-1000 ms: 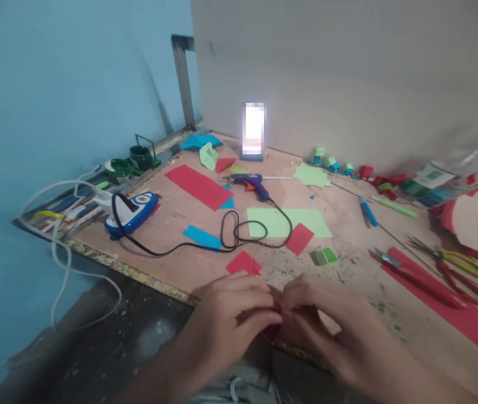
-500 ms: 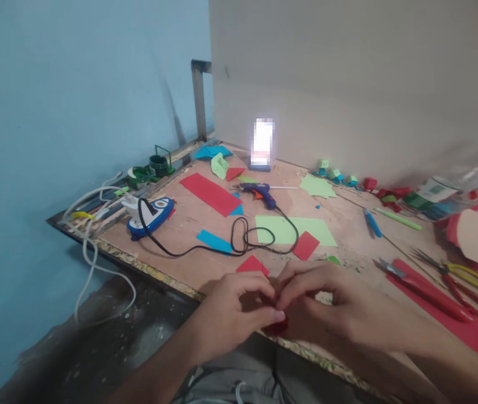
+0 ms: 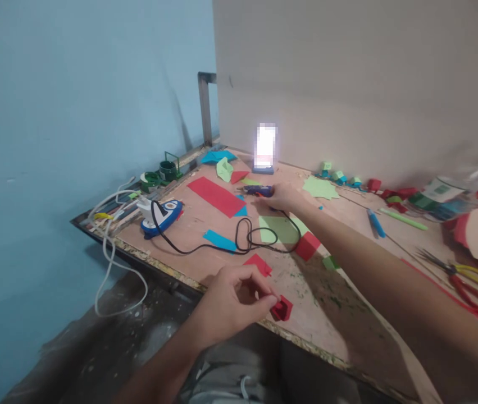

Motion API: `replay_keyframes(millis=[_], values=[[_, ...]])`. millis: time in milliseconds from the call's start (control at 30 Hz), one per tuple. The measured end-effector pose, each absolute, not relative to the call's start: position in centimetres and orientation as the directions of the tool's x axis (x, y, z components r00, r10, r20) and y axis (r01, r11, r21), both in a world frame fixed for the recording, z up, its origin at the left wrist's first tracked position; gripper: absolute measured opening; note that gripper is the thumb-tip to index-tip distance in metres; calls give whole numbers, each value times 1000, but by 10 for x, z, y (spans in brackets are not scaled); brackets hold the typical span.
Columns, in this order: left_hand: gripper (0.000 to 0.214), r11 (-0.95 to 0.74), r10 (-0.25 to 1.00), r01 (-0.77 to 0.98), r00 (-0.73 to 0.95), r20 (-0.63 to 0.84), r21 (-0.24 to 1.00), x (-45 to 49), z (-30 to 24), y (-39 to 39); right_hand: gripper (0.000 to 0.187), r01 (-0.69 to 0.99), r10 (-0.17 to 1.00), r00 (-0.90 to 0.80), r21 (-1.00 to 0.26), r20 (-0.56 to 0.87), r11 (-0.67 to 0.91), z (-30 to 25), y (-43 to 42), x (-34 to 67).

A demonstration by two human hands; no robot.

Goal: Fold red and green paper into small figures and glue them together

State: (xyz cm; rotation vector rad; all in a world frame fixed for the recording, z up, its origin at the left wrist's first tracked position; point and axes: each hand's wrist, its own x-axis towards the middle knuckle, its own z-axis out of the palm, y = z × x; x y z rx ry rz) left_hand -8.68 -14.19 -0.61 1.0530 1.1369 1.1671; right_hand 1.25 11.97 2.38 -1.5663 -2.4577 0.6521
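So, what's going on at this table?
A person is working with paper by hand. The left hand pinches a small folded red paper piece near the front edge of the table. The right hand is at the handle of the glue gun; how firmly it grips is hidden. A red sheet lies left of the gun.

The left hand [image 3: 239,300] and the right hand [image 3: 287,196] are seen bare, as are the slim left forearm [image 3: 175,353] and right forearm [image 3: 360,258], both narrowed toward the wrist. The lap is covered by a grey cloth garment [image 3: 217,373], creased into soft folds. On its front a thin white cord [image 3: 245,387] is shown, bent into a small curve.
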Motion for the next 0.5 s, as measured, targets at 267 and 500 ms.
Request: replay_keyframes(millis=[267, 500], values=[[14, 180, 978, -385, -31, -208, 905, -88, -6, -136, 36, 778, 943, -328, -582, -55, 236, 8, 131, 3], [25, 188, 962, -524, -72, -263, 831, -92, -4, -133, 22, 547, 919, -323, -748, 226, 376, 29, 106, 30]])
